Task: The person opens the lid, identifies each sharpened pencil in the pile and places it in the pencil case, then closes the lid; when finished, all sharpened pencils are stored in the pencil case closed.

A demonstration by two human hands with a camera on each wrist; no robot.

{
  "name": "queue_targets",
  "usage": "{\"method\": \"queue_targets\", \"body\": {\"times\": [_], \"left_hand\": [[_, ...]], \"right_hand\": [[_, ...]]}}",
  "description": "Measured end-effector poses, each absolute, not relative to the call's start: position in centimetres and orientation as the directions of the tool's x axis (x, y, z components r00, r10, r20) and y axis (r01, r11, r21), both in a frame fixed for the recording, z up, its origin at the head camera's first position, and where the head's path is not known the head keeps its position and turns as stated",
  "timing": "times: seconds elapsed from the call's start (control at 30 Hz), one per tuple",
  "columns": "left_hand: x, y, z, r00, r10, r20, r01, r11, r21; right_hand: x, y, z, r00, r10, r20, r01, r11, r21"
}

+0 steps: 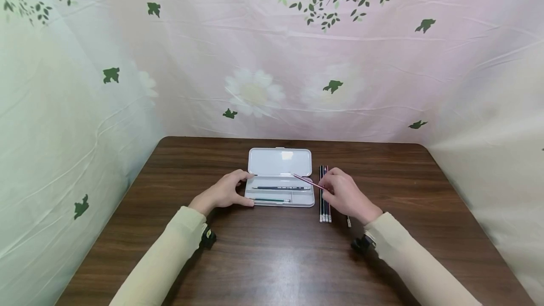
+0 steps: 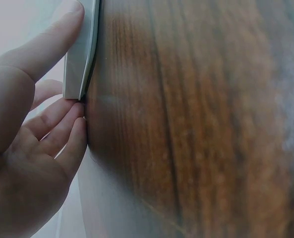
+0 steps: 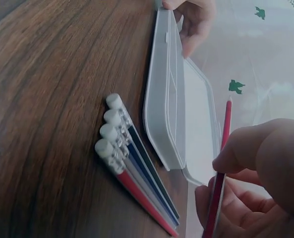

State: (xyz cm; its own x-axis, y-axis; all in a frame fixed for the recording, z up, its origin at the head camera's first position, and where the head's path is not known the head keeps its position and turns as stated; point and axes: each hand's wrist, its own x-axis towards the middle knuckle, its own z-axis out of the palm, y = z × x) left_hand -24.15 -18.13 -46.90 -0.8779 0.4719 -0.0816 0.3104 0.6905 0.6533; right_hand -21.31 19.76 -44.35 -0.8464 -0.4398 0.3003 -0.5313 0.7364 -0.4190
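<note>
A white pencil case (image 1: 280, 162) lies open on the table, its lid folded back. Inside it are a dark blue pencil (image 1: 280, 188) and, in the front compartment, a green pencil (image 1: 272, 200). My left hand (image 1: 224, 191) grips the case's left end, thumb at the front corner and fingers toward the back. Between thumb and fingers, my right hand (image 1: 345, 192) pinches a red pencil (image 3: 227, 121), tilted with its tip over the case's right side. Several pencils (image 3: 147, 181) with white erasers lie side by side right of the case, partly under that hand.
Another pencil's eraser end (image 1: 349, 222) shows below the right hand, the rest hidden. The brown wooden table (image 1: 263, 259) extends around the case. Behind it hangs a pale cloth (image 1: 191, 60) with printed leaves and flowers.
</note>
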Motion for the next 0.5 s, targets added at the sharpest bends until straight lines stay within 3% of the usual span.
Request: {"method": "queue_targets", "body": {"times": [0.3, 0.5], "left_hand": [[-24.2, -18.2, -46.8, -0.876, 0.476, -0.073, 0.32, 0.689, 0.65], [-24.3, -18.2, -47.1, -0.877, 0.473, -0.08, 0.314, 0.691, 0.651]], "right_hand": [[-22.1, 17.5, -44.6, -0.787, -0.509, 0.348, -0.614, 0.692, -0.379], [-22.8, 15.8, -45.1, -0.799, -0.514, 0.313, -0.601, 0.713, -0.362]]}}
